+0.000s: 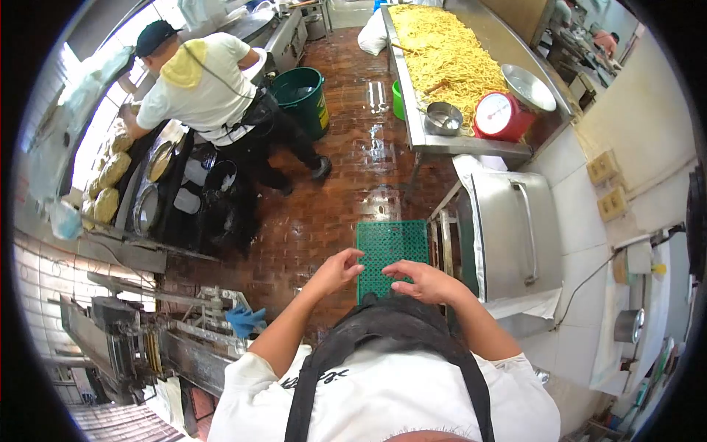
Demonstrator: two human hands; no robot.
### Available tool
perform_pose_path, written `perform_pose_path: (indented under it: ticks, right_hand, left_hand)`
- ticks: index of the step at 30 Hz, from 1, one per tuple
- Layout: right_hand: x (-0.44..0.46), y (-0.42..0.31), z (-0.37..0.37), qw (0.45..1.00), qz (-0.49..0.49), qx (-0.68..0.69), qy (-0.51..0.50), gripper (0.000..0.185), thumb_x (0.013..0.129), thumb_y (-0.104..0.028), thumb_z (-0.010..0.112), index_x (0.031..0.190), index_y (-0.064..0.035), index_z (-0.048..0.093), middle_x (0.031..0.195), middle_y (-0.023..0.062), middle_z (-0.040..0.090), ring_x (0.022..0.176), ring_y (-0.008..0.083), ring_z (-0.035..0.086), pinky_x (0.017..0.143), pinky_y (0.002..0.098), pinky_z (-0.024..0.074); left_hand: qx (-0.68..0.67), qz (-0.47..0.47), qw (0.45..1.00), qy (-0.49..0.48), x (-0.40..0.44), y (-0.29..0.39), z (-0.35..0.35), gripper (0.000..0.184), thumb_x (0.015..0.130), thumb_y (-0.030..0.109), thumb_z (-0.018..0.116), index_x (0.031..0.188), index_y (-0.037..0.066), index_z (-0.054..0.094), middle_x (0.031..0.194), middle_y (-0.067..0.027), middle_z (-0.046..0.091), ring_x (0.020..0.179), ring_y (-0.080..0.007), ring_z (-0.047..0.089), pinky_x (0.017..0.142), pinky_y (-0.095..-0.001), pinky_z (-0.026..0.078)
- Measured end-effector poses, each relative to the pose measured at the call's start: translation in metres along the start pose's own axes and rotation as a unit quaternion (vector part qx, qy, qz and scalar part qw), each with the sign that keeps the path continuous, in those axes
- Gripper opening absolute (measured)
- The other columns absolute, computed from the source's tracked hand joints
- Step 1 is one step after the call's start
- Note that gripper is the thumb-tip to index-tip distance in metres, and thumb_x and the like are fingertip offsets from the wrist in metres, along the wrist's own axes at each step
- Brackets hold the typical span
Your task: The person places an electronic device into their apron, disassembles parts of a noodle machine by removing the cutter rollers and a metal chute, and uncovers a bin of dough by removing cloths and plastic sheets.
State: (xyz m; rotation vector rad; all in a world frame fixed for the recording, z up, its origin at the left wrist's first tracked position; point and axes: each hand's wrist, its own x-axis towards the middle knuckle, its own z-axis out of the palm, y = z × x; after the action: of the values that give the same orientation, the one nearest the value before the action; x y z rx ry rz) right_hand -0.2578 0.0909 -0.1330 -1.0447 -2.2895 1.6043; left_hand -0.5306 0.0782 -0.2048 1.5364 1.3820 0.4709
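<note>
One green mat (392,247), on the floor: my left hand (340,271) near its left edge, right hand (423,281) above its near part, fingers parted, gripping nothing. Mat's right: steel cabinet (515,228), obstructing. Beyond mat, right: table (471,146), noodles (449,55), red scale (507,116); left: bucket (313,114), co-worker (206,81).

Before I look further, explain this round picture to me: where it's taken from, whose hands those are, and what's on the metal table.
A head-worn camera looks forward and down, so the black apron below is the wearer's. The left hand and right hand are bare, apart and seemingly empty, with a green mat on the floor beyond. On the metal table, upper right, lie yellow noodle-like strands, a red scale and a metal pot. The other person, upper left, is someone else.
</note>
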Motion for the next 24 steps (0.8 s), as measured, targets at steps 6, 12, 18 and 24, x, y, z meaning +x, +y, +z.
perform_pose_path:
  ticks: [6, 12, 18, 24]
  right_hand:
    - [0.086, 0.029, -0.075, 0.999, 0.041, 0.019, -0.008, 0.040, 0.096, -0.024, 0.060, 0.132, -0.0078, 0.054, 0.123, 0.0158, 0.060, 0.110, 0.0297, 0.061, 0.096, 0.0395, 0.0490]
    - [0.180, 0.042, -0.180, 0.997, 0.029, 0.054, 0.036, 0.038, 0.096, -0.020, 0.061, 0.131, -0.0053, 0.055, 0.123, 0.0139, 0.063, 0.114, 0.0256, 0.062, 0.098, 0.0373, 0.0481]
    - [0.257, 0.034, -0.249, 1.000, 0.018, 0.003, -0.011, 0.037, 0.096, -0.017, 0.061, 0.130, -0.0043, 0.055, 0.122, 0.0129, 0.064, 0.111, 0.0238, 0.063, 0.097, 0.0369, 0.0487]
    - [0.309, 0.022, -0.251, 0.998, 0.037, 0.049, -0.007, 0.038, 0.096, -0.017, 0.061, 0.131, -0.0045, 0.054, 0.122, 0.0129, 0.064, 0.110, 0.0227, 0.063, 0.096, 0.0359, 0.0491]
  left_hand:
    - [-0.023, 0.047, 0.999, -0.002, 0.120, 0.051, -0.072, 0.038, 0.092, 0.023, 0.066, 0.124, 0.005, 0.057, 0.094, -0.0103, 0.065, 0.086, -0.0196, 0.062, 0.081, -0.0349, 0.050]
    - [-0.036, 0.008, 0.999, 0.009, 0.225, 0.044, -0.130, 0.035, 0.092, 0.019, 0.065, 0.124, 0.005, 0.058, 0.093, -0.0054, 0.064, 0.086, -0.0155, 0.059, 0.082, -0.0313, 0.049]
    - [-0.096, -0.008, 0.993, 0.065, 0.277, 0.048, -0.201, 0.033, 0.093, 0.016, 0.064, 0.123, 0.004, 0.058, 0.093, -0.0032, 0.063, 0.086, -0.0123, 0.059, 0.081, -0.0285, 0.049]
    - [-0.111, 0.008, 0.991, 0.070, 0.291, 0.011, -0.238, 0.034, 0.093, 0.019, 0.065, 0.123, 0.004, 0.059, 0.095, -0.0070, 0.065, 0.086, -0.0159, 0.061, 0.083, -0.0316, 0.049]
